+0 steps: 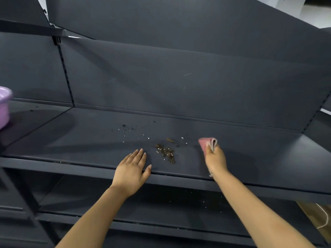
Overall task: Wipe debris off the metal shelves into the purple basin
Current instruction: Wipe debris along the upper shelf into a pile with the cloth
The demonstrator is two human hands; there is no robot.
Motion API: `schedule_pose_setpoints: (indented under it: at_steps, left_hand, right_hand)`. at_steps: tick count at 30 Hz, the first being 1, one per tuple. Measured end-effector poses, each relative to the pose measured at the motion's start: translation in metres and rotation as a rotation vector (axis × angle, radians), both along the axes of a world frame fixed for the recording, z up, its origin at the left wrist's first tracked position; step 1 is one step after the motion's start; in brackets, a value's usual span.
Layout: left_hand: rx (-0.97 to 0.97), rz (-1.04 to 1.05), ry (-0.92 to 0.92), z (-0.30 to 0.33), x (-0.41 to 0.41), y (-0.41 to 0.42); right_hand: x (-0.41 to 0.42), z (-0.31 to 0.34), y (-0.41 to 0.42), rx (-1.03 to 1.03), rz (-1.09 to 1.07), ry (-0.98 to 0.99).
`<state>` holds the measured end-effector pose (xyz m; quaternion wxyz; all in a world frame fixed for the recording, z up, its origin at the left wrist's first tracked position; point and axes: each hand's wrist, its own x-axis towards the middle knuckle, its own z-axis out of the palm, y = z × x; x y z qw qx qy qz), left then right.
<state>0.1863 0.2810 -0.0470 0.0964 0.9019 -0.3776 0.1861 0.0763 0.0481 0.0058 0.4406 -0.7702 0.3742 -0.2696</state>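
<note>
A pile of brown debris (165, 153) lies on the dark metal shelf (86, 140), with small white and dark specks scattered behind it. My left hand (133, 169) rests flat at the shelf's front edge, just left of the pile, fingers straight. My right hand (215, 161) grips a folded pink cloth (206, 143) on the shelf, to the right of the pile. The purple basin (4, 106) stands on the neighbouring shelf at the far left, mostly cut off by the frame edge.
A lower shelf (161, 208) below carries scattered white specks. An upright slotted post (66, 74) divides the shelf bays at the left. A higher shelf edge (32, 30) juts out at top left. A cardboard piece with a white cord (320, 217) lies at bottom right.
</note>
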Motion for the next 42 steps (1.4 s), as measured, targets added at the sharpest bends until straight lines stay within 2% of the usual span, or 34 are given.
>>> schedule_pose_setpoints:
  at_steps: [4, 8, 11, 14, 23, 25, 27, 30, 34, 38, 42]
  left_hand:
    - [-0.006, -0.014, -0.022, 0.0, 0.0, 0.0]
    - [-0.038, -0.009, -0.015, -0.003, 0.0, -0.001]
    - [-0.017, 0.005, -0.049, -0.002, 0.001, -0.001]
    - [-0.032, -0.006, -0.066, -0.002, 0.003, 0.0]
    - [0.0, -0.003, -0.087, -0.001, 0.003, 0.001]
    - [0.022, -0.002, -0.07, 0.0, 0.002, 0.001]
    - [0.031, 0.007, -0.068, 0.0, 0.001, 0.002]
    - [0.027, 0.013, -0.054, 0.0, 0.001, 0.001]
    - [0.044, 0.005, -0.012, 0.001, 0.001, 0.001]
    - [0.056, 0.014, 0.003, 0.0, -0.001, 0.002]
    - [0.081, 0.014, 0.015, 0.004, -0.005, 0.001]
  right_hand:
    - [-0.009, 0.002, -0.035, 0.015, -0.106, 0.129]
    - [0.0, 0.004, -0.04, -0.089, -0.065, 0.309]
    - [0.018, 0.005, -0.033, -0.151, -0.04, 0.374]
    - [0.043, 0.007, -0.022, -0.171, 0.038, 0.376]
    - [0.107, 0.001, 0.05, -0.328, 0.502, 0.355]
    - [0.11, 0.001, 0.056, -0.305, 0.551, 0.314]
    - [0.109, 0.002, 0.049, -0.201, 0.563, 0.195]
    - [0.092, 0.001, 0.018, -0.185, 0.516, 0.106]
    - [0.048, 0.002, -0.014, -0.213, 0.378, 0.096]
    - [0.019, 0.0, -0.009, -0.195, 0.246, 0.144]
    - [0.032, -0.012, 0.024, -0.278, 0.081, 0.216]
